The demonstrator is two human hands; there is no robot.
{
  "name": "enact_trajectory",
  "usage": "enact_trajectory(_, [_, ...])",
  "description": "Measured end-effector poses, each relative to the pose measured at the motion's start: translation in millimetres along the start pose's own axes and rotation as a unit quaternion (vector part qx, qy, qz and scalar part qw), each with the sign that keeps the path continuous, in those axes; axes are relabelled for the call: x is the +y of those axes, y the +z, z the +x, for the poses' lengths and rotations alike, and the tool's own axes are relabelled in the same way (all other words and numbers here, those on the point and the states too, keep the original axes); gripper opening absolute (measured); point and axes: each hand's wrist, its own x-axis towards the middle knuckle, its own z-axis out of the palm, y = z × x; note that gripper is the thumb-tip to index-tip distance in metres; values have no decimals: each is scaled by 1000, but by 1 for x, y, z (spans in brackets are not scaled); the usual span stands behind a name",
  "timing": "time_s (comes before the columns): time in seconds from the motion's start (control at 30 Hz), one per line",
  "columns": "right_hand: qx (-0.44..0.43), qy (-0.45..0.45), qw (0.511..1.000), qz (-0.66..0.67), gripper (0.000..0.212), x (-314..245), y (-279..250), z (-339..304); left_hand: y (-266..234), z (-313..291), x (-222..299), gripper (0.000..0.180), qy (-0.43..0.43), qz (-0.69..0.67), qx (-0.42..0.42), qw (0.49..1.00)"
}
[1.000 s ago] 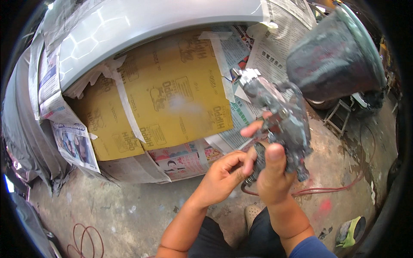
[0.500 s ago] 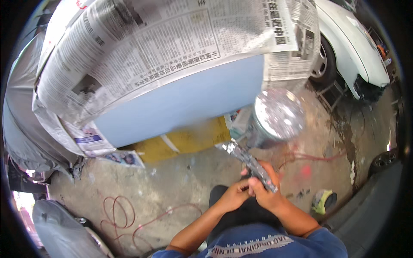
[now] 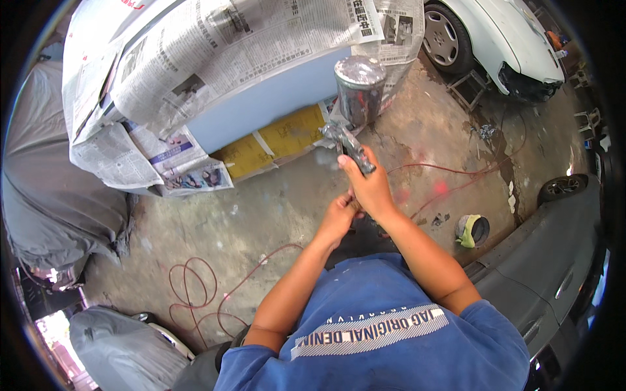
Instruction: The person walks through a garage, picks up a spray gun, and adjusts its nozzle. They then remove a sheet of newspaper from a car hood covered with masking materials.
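Right hand [image 3: 373, 190] has its fingers wrapped round the handle of a silvery, paint-crusted spray gun [image 3: 356, 152], thumb up along the back, and the gun's out in front of the body with the nozzle toward the yellow masking sheet [image 3: 293, 135] under a pale blue panel [image 3: 261, 107] edged with newspaper [image 3: 195, 75]. Left hand [image 3: 339, 216] is half curled right up against the underside of the right one, can't tell what it's gripping tbh, and a grubby dark cup [image 3: 360, 104] sits just beyond the nozzle end
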Motion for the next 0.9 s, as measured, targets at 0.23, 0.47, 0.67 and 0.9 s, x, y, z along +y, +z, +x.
enact_trajectory(0.23, [14, -32, 999, -15, 34, 12, 9, 0, 4, -8, -1, 30, -3, 0, 35, 999])
enact_trajectory(0.47, [5, -4, 1000, 24, 45, 14, 12, -3, -3, -7, -8, 24, 8, -8, 49, 999])
enact_trajectory(0.67, [-8, -3, 999, 38, 44, 13, 9, -4, -2, -10, -3, 28, 7, -8, 36, 999])
enact_trajectory(0.9, [33, 8, 997, 66, 39, 14, 11, -3, -7, -3, -3, 30, -12, 11, 10, 1000])
